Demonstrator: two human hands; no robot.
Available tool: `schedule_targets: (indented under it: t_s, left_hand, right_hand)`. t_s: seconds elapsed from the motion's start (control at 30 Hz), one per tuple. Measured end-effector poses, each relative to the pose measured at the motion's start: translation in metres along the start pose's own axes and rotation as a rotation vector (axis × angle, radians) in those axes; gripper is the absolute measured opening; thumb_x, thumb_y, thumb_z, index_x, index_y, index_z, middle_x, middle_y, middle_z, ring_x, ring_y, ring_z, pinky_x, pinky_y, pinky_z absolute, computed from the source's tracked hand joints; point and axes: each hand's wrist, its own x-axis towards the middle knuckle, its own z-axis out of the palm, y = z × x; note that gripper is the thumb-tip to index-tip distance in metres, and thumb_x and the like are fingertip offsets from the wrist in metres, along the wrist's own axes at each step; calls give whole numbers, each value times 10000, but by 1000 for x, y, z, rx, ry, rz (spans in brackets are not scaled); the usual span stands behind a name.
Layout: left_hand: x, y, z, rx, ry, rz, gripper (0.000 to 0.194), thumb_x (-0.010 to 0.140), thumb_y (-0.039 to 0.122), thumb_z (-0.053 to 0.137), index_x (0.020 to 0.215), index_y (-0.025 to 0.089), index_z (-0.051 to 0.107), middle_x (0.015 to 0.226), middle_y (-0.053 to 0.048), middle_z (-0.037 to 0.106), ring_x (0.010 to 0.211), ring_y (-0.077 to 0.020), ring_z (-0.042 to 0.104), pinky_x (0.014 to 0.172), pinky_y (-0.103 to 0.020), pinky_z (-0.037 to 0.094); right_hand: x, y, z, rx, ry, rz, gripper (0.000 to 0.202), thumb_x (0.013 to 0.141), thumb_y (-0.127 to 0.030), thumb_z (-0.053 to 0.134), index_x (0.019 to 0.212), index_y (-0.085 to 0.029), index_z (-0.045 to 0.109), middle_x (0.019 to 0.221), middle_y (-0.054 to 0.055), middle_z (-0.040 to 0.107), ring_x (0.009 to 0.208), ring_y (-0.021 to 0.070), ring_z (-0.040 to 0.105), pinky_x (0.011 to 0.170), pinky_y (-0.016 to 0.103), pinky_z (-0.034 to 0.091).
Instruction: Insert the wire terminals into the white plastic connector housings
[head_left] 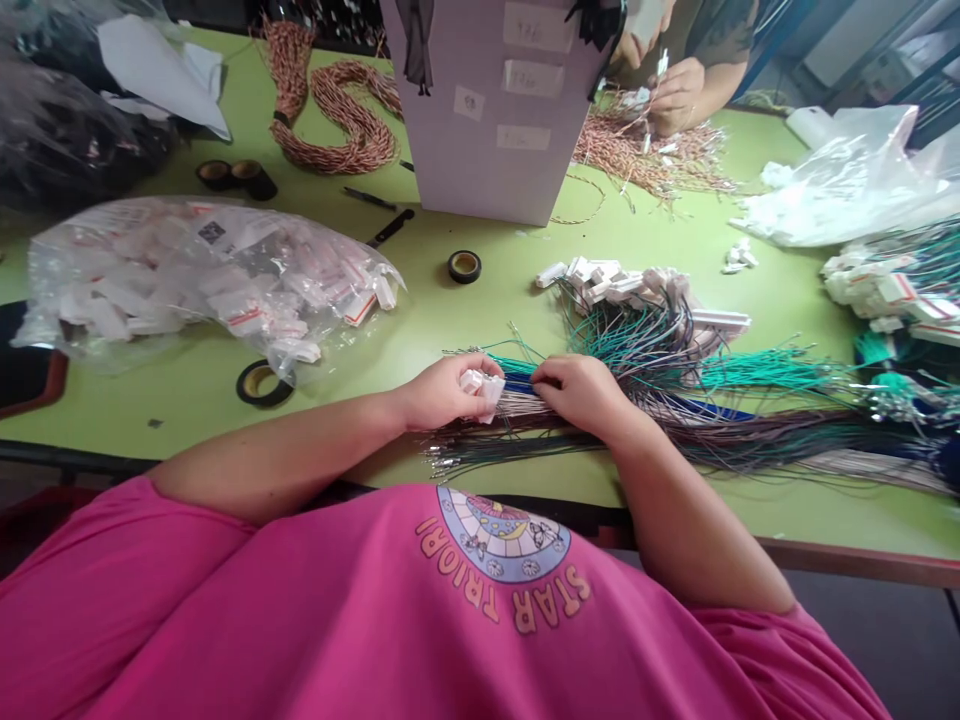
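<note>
Loosely cupped, a few white plastic housings (491,390) lie in the left hand (442,392), over the near part of the bench (424,325). Its fingers are closed around them, the thumb on the near side; a light hold would suit such small, slick pieces, keeping them together without hiding their openings. Just beside it, the right hand (585,395) has its fingers curled down at the blue wires (519,382); whether they pinch a wire or merely rest there, I cannot tell. Fine wires like these look easy to drag along in bunches, so one is best picked near its end and eased out lengthwise, with the neighbouring pale wires (521,407) left flat.

Nearer the body, metal-tipped ends (444,462) fan out in front of the left forearm; sleeves and wrists should stay off them, as the tips could catch or bend. Beyond the right hand, a heap of wired housings (622,285) sits close to the teal wires (757,368), so sideways pulls could tangle the two.

Farther off, a small tape roll (464,266) lies apart from the wires, a clear bag (150,270) holds more white pieces to the left, and a co-worker's hand (679,95) is busy past the tall grey box (495,150).
</note>
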Motion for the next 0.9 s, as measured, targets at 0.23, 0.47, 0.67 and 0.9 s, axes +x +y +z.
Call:
schedule_targets:
  t_s: [0.23,0.47,0.67,0.9]
  left_hand:
    - [0,-2,2,26,14,36,431,654,225,736,1067,159,631,789,10,616,657,-97,532,614,-231,439]
    - [-8,6,6,41,26,64,449,662,209,751,1094,154,641,799,5,642,654,-100,548,642,-244,452]
    - [-12,10,7,-1,-13,57,457,677,223,756,1110,149,631,786,10,638,652,-101,559,642,-242,456]
    - [6,2,11,-380,-15,27,522,662,221,775,1157,143,626,800,-6,649,638,-95,581,609,-231,468]
  right_hand:
    - [0,-9,7,-250,-88,-71,201,886,-189,533,845,-168,728,850,84,689,782,182,551,707,295,358]
    - [-1,-11,1,-108,15,8,145,777,-151,555,775,-182,697,759,45,672,705,161,536,653,270,346]
    - [-6,-11,-13,63,61,56,237,829,-221,516,893,-193,743,743,33,715,652,151,591,639,264,389]
    - [-16,-25,-17,296,224,-42,193,811,-246,574,898,-181,734,729,11,706,650,128,600,658,249,452]
